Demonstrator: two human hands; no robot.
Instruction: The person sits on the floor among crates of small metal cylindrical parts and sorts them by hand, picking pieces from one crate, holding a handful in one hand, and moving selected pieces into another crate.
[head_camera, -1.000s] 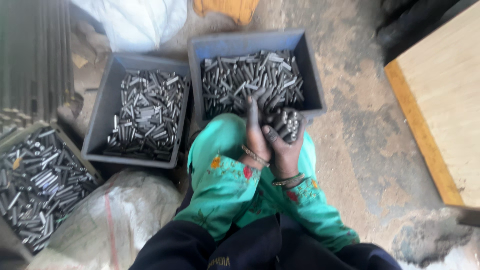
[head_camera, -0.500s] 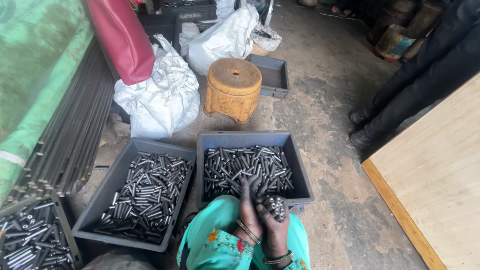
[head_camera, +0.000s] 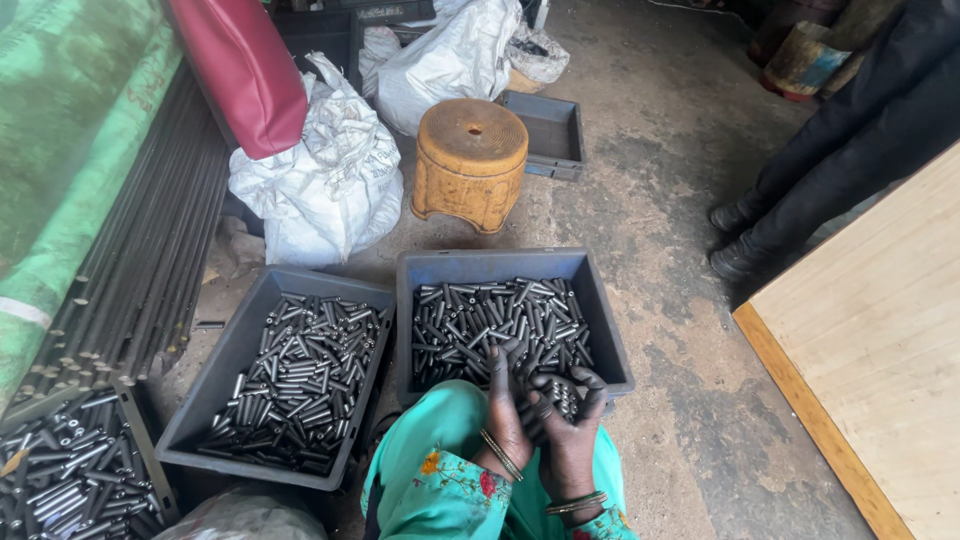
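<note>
Pins (head_camera: 548, 398), bunched at lower centre over the tray (head_camera: 612, 330): right hand (head_camera: 572, 432) cupped around them, left hand (head_camera: 507, 400) steadying, fingers extended. Risk: loosened cupping could spill pins onto floor (head_camera: 690, 400).

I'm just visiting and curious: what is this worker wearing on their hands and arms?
Both hands are bare, with no gloves, and look smudged with dark grime. The left hand has thin gold-coloured bangles at the wrist; the right hand has similar bangles at its wrist. Below them is teal-green cloth with a small red and yellow flower print.
</note>
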